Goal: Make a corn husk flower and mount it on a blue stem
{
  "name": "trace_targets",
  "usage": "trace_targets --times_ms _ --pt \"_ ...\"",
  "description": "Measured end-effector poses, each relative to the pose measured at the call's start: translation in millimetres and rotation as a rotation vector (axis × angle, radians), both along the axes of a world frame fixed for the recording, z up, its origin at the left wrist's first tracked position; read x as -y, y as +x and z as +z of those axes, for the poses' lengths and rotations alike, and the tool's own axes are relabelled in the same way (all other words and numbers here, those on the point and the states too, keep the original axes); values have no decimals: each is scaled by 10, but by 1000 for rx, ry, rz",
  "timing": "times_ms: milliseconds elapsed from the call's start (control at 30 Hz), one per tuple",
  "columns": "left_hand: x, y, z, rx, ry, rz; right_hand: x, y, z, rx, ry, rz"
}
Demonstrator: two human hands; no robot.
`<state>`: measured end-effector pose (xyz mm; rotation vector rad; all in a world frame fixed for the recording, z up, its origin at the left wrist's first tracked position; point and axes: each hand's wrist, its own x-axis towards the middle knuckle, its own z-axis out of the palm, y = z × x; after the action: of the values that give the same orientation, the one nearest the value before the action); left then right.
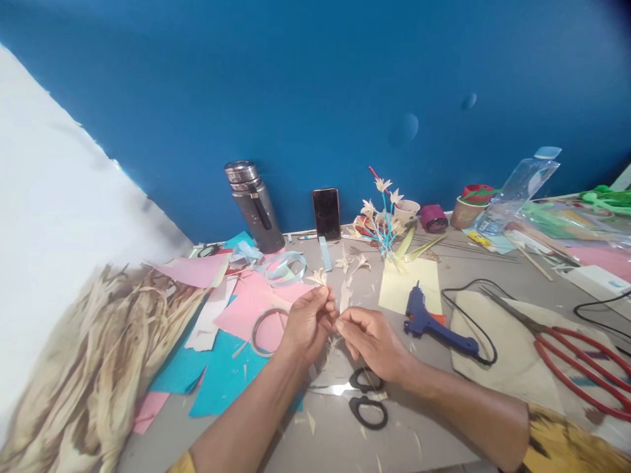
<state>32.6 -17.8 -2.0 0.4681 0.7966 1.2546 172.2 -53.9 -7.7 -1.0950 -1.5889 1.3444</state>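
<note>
My left hand (pixel 308 323) pinches a small cream husk flower (pixel 320 276), its pointed petals showing above the fingertips. Close beside it, my right hand (pixel 371 340) has thumb and fingers pressed together below the flower. What the right fingertips hold is too small to make out. Under my hands, black-handled scissors (pixel 369 412) lie on the grey table (pixel 345 453) among husk scraps. Loose husk flowers (pixel 362 262) rest just beyond my hands. Farther back, several similar flowers on blue stems (pixel 386 226) stand upright.
Dried husks (pixel 98 355) are heaped at left, near pink paper (pixel 266 309), blue paper (pixel 227 368) and a tape roll (pixel 253 338). A flask (pixel 256 213) and a phone (pixel 326 213) stand behind. At right lie a blue glue gun (pixel 436 328), red-handled shears (pixel 582 361) and a tilted plastic bottle (pixel 522 187).
</note>
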Motion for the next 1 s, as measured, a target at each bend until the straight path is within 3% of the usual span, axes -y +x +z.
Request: trace_targets --times_ms 800,1000 --pt "22 -40 -9 -108 69 -104 -18 18 -13 -36 -27 -61" --pt "17 -58 12 -76 97 -75 -52 32 19 -67 -56 -42"
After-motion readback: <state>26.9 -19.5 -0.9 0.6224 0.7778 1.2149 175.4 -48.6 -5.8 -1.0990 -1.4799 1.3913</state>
